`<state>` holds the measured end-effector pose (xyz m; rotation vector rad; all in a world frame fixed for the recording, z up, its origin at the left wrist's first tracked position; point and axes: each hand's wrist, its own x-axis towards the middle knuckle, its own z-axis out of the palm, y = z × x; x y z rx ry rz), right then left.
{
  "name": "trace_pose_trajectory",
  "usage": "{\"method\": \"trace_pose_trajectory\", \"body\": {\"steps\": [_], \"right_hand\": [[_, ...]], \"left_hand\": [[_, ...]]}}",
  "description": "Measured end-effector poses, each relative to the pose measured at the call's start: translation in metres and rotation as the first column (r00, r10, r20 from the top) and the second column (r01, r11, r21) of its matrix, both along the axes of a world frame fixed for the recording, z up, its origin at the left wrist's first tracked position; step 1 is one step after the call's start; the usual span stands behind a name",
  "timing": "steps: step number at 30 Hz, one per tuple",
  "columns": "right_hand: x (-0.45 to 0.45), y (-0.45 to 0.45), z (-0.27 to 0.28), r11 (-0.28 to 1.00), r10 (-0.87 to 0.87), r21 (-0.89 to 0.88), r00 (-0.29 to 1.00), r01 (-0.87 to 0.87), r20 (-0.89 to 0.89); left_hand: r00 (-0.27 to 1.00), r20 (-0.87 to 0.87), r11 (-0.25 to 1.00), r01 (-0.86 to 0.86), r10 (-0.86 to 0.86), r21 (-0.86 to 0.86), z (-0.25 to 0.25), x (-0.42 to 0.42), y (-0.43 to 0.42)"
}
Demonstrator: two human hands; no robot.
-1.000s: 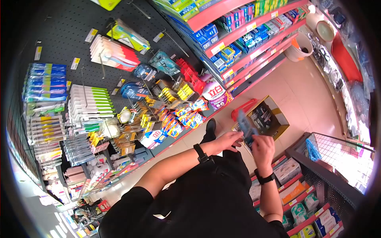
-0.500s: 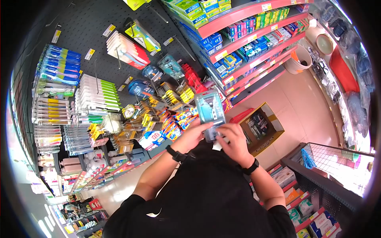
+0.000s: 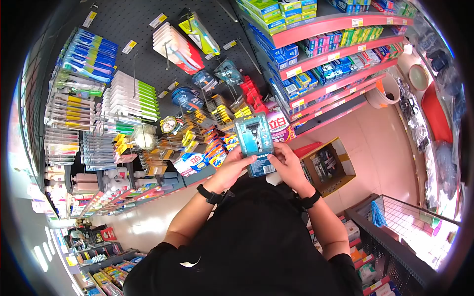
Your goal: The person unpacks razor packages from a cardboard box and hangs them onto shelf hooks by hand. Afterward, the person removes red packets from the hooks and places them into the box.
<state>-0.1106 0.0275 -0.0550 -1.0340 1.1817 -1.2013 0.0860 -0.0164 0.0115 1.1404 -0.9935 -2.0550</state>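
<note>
A clear and blue blister pack (image 3: 254,135), with what looks like a razor inside, is held up in front of my chest. My left hand (image 3: 231,170) grips its lower left edge, thumb across the front. On the lower right side my right hand (image 3: 288,168) pinches it the same way. Behind the pack are a white and pink detergent bag (image 3: 277,124) and orange Tide packs (image 3: 215,154). An open cardboard box (image 3: 340,167) with several packs inside stands on the floor beyond my right hand.
A dark pegboard (image 3: 118,19) carries hanging toothbrushes (image 3: 131,98) and other packs at the left. Red-edged shelves (image 3: 340,24) with small boxes rise at the upper right. A white bucket (image 3: 382,93) stands beyond them. A dark shelf unit with a wire basket (image 3: 414,222) is at the lower right.
The pack came up from beside the floor box to in front of my chest, and now faces me upright. Both hands have settled on its lower sides. The view has turned slightly.
</note>
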Motion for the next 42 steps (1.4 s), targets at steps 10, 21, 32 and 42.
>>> {"method": "trace_pose_trajectory", "body": {"steps": [10, 21, 32, 42], "right_hand": [[0.024, -0.064, -0.010, 0.999, 0.036, 0.004, 0.957, -0.037, -0.289], [0.043, -0.135, -0.061, 0.996, 0.032, 0.093, 0.936, 0.001, -0.351], [0.050, -0.156, -0.096, 0.996, 0.014, 0.092, 0.921, 0.023, -0.389], [0.054, -0.177, -0.103, 0.976, 0.089, 0.218, 0.907, 0.003, -0.412]], "left_hand": [[0.954, 0.291, 0.997, -0.079, 0.070, 0.021, -0.026, 0.023, -0.046], [0.941, 0.338, 0.996, -0.004, 0.032, -0.084, -0.077, 0.044, -0.117], [0.952, 0.306, 0.994, 0.023, 0.011, -0.106, -0.116, 0.054, -0.146], [0.948, 0.315, 0.998, -0.059, 0.048, 0.025, -0.124, 0.056, -0.168]]}}
